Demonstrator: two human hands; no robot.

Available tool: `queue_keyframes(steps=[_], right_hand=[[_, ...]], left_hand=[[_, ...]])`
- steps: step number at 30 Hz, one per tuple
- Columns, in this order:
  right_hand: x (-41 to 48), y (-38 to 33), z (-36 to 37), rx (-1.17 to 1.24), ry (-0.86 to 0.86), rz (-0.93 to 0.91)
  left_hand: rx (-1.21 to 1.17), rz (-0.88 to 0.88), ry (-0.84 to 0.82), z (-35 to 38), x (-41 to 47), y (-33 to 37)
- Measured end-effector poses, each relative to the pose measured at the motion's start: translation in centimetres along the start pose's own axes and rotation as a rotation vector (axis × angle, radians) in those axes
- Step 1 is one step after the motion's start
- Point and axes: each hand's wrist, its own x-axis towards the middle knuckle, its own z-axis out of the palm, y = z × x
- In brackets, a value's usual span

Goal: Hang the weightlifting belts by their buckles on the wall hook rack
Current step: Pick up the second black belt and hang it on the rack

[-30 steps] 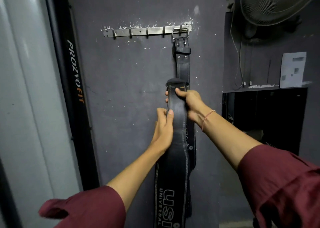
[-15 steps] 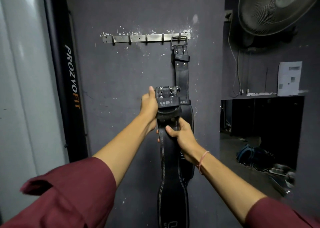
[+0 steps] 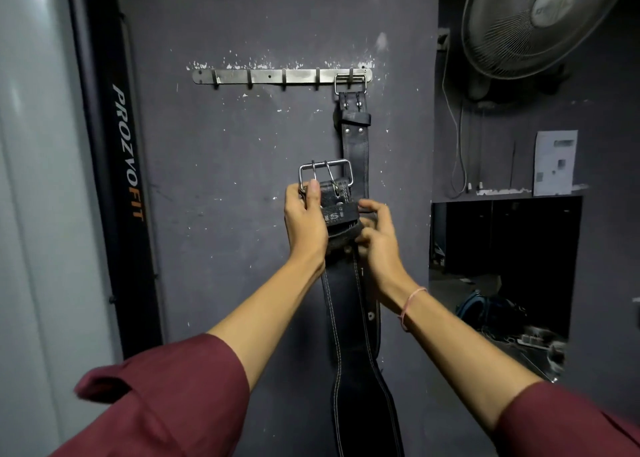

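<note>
Dark grey scuffed wall (image 3: 242, 186), steel hook rack (image 3: 277, 76) with one belt (image 3: 354, 137) hung by its buckle on the rightmost hook, second belt (image 3: 346, 318) raised below the rack, left hand (image 3: 304, 221) clenched beside its buckle (image 3: 325, 174), right hand (image 3: 379, 238) gripping the strap just beneath, fan (image 3: 540, 23) upper right.

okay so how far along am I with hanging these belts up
Done: one black leather belt hangs by its buckle on the rightmost hook of the steel wall rack. In hand: your left hand and right hand hold a second black belt's silver buckle up, below the rack. Left: hooking it on a free hook.
</note>
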Motion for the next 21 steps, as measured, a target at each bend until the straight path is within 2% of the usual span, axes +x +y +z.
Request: queue_keyframes(steps=[4, 8, 11, 15, 18, 21], right_hand=[[1.1, -1.6, -0.5, 0.007, 0.034, -0.117], [2.2, -3.4, 0.0, -0.075, -0.021, -0.184], [2.5, -3.2, 0.7, -0.137, -0.071, -0.226], [2.0, -3.0, 2.0, -0.05, -0.113, -0.2], [1.8, -3.2, 4.0, 0.072, -0.066, -0.137], [1.9, -3.6, 5.4, 0.111, -0.016, -0.164]], left_hand=[[-0.007, 0.071, -0.04, 0.1, -0.1, 0.1], [-0.053, 0.134, -0.161, -0.3, -0.2, 0.3], [-0.063, 0.144, -0.181, -1.0, 0.2, 0.6], [-0.07, 0.17, -0.161, -2.2, 0.4, 0.9], [-0.148, 0.143, -0.136, -3.0, 1.2, 1.3], [-0.194, 0.116, -0.165, -3.7, 2.0, 2.0]])
